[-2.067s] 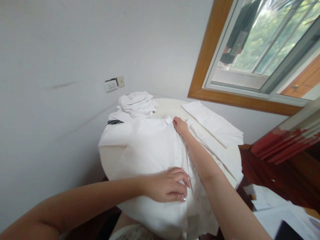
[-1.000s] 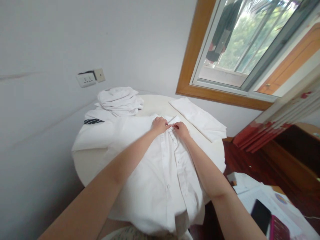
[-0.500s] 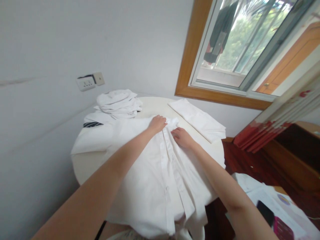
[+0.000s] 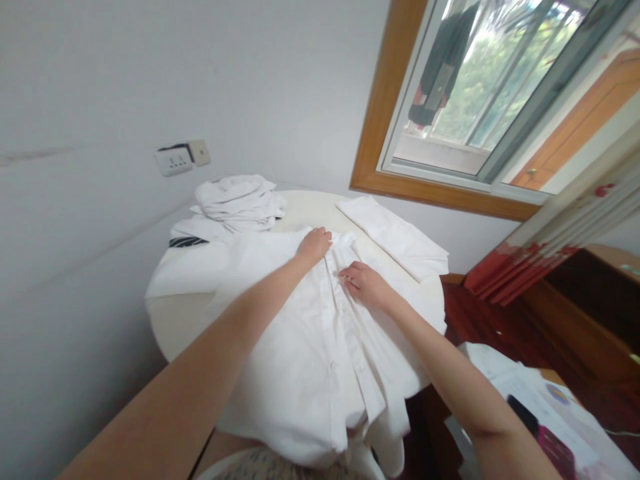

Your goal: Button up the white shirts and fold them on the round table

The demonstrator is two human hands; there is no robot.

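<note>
Running lengthwise from collar (image 4: 346, 241) toward the person's body, the white button-front shirt (image 4: 290, 377) is spread on the round table (image 4: 313, 208), its placket (image 4: 357, 361), just leftward, pinched by the right hand (image 4: 369, 284), the collar end covered by the left hand (image 4: 315, 244), whose grip cannot be told.

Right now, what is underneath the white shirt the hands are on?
Under the shirt is a round table; bare parts of its top show at the back and left. The tabletop beneath the cloth is covered, so whether anything else lies there cannot be seen.
</note>
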